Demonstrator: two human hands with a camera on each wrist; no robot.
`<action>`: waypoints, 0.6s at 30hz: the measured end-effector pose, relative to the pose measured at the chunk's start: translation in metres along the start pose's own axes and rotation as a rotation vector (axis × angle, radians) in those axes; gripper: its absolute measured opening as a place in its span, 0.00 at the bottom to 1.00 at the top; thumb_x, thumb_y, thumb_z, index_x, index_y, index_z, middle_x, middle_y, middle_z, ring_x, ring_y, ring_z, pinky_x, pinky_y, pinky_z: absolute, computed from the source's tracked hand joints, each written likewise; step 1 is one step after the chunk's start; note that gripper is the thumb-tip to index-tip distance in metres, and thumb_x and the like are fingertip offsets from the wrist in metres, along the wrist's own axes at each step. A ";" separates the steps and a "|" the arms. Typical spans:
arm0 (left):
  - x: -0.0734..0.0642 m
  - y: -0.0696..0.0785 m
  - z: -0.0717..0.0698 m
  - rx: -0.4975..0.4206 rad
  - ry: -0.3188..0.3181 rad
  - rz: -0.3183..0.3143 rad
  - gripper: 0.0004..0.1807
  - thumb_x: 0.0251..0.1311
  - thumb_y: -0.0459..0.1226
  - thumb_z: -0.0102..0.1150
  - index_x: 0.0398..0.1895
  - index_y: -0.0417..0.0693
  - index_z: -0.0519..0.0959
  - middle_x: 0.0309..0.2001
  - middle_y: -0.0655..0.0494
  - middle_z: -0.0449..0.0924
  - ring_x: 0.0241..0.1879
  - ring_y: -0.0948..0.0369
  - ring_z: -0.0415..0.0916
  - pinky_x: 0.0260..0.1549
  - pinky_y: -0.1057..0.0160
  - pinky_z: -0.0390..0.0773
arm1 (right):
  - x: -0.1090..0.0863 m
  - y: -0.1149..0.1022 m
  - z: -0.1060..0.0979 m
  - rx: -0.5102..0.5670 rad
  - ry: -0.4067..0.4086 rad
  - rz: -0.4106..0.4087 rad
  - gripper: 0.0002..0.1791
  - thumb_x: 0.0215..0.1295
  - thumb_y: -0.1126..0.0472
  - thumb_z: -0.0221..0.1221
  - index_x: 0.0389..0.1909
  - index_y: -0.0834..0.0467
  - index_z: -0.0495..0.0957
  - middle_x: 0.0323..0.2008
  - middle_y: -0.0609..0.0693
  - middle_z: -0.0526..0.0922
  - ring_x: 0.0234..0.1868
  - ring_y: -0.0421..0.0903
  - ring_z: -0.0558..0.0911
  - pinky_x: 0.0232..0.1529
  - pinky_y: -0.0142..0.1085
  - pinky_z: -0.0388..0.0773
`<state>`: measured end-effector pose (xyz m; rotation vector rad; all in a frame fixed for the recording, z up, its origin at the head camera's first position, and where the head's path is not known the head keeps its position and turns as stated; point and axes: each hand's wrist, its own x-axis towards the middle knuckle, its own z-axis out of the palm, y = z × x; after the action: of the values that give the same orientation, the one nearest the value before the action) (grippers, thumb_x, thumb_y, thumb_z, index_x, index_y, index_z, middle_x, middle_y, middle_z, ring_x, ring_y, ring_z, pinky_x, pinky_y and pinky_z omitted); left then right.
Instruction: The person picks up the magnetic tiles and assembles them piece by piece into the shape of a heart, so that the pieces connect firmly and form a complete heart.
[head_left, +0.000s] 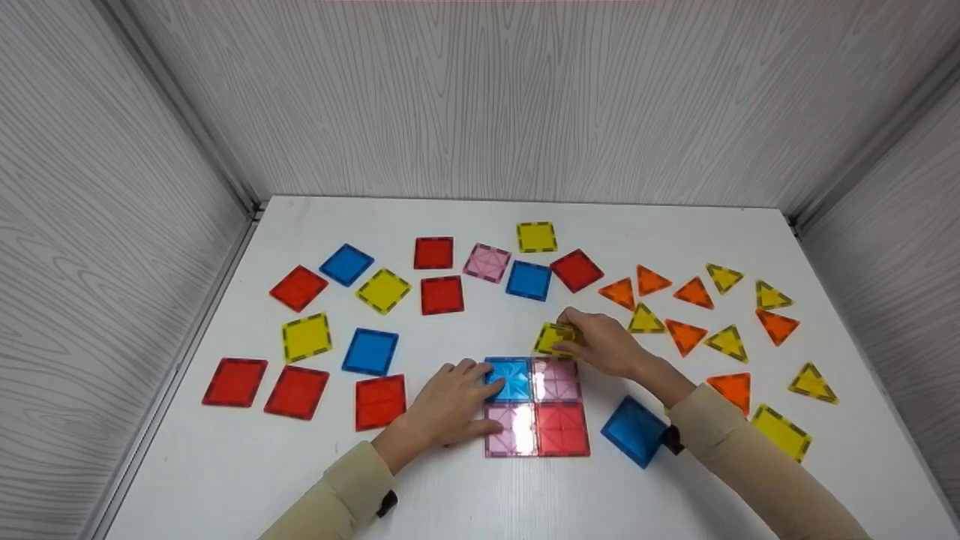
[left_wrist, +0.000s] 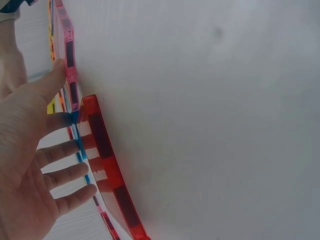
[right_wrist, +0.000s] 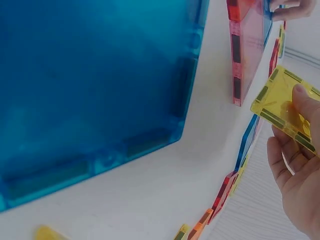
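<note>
Four-part square of flat magnetic tiles lies in front: blue tile (head_left: 513, 380) and pink tile (head_left: 557, 381) in the back row, a second pink tile (head_left: 504, 442) and red tile (head_left: 564, 430) in the front row. My left hand (head_left: 450, 405) rests at its left side, fingers extended, fingertips on the blue tile and thumb at the front pink one. With thumb and fingers, my right hand (head_left: 606, 343) pinches a yellow square tile (right_wrist: 275, 100) just behind the back pink tile. The right wrist view shows that yellow tile tilted, with the thumb on its face.
A loose blue square (head_left: 634, 431) lies right of the square, by the right sleeve. Orange triangles (head_left: 685, 337) and yellow triangles (head_left: 727, 343) are scattered at right. Red squares (head_left: 380, 403), blue squares (head_left: 370, 352) and yellow squares (head_left: 307, 337) spread left and behind. Panels enclose the white table (head_left: 450, 502).
</note>
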<state>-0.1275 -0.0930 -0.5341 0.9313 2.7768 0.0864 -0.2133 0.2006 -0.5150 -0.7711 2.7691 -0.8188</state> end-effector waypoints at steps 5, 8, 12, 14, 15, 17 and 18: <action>-0.001 0.000 -0.001 -0.007 -0.001 0.000 0.43 0.68 0.69 0.53 0.82 0.65 0.64 0.79 0.51 0.67 0.77 0.50 0.65 0.72 0.44 0.74 | -0.005 -0.001 0.004 -0.023 -0.017 -0.007 0.13 0.72 0.56 0.67 0.51 0.53 0.78 0.46 0.50 0.88 0.45 0.45 0.82 0.52 0.41 0.86; -0.001 0.000 -0.001 -0.013 -0.003 0.000 0.43 0.68 0.69 0.53 0.82 0.65 0.63 0.80 0.51 0.67 0.77 0.50 0.65 0.72 0.44 0.74 | -0.005 -0.001 0.006 -0.033 -0.021 -0.014 0.11 0.72 0.56 0.67 0.49 0.52 0.78 0.44 0.48 0.87 0.44 0.44 0.82 0.50 0.38 0.85; -0.001 0.000 -0.001 -0.028 -0.004 -0.003 0.43 0.69 0.69 0.53 0.82 0.65 0.63 0.80 0.52 0.66 0.78 0.49 0.64 0.73 0.43 0.73 | -0.006 -0.001 0.008 -0.038 -0.018 -0.025 0.09 0.72 0.55 0.67 0.47 0.51 0.79 0.42 0.46 0.87 0.43 0.42 0.81 0.48 0.36 0.84; -0.001 0.000 -0.001 -0.035 -0.004 -0.002 0.43 0.69 0.69 0.53 0.82 0.65 0.63 0.80 0.52 0.66 0.78 0.49 0.64 0.74 0.42 0.72 | -0.007 -0.001 0.007 -0.038 -0.009 -0.030 0.08 0.71 0.56 0.67 0.46 0.51 0.80 0.42 0.46 0.87 0.42 0.42 0.81 0.47 0.35 0.84; -0.001 0.000 -0.001 -0.037 -0.003 -0.001 0.43 0.69 0.69 0.53 0.82 0.65 0.63 0.80 0.51 0.66 0.78 0.49 0.64 0.74 0.42 0.72 | -0.008 -0.001 0.007 -0.038 0.000 -0.036 0.08 0.71 0.56 0.68 0.46 0.51 0.80 0.41 0.46 0.87 0.42 0.42 0.81 0.47 0.36 0.84; -0.001 -0.001 -0.001 -0.037 0.002 0.003 0.43 0.69 0.69 0.53 0.82 0.64 0.63 0.80 0.51 0.66 0.78 0.49 0.64 0.73 0.42 0.72 | -0.010 0.000 0.005 -0.036 0.017 -0.046 0.08 0.70 0.56 0.69 0.45 0.51 0.81 0.42 0.47 0.87 0.42 0.43 0.81 0.48 0.37 0.85; -0.001 -0.001 -0.001 -0.034 0.005 0.005 0.43 0.69 0.69 0.53 0.82 0.65 0.64 0.80 0.51 0.66 0.78 0.49 0.65 0.73 0.42 0.73 | -0.011 0.001 0.004 -0.033 0.027 -0.052 0.08 0.70 0.56 0.69 0.45 0.51 0.81 0.42 0.46 0.88 0.42 0.43 0.82 0.48 0.38 0.85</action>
<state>-0.1272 -0.0949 -0.5331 0.9308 2.7689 0.1361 -0.2030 0.2050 -0.5185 -0.8471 2.8042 -0.7996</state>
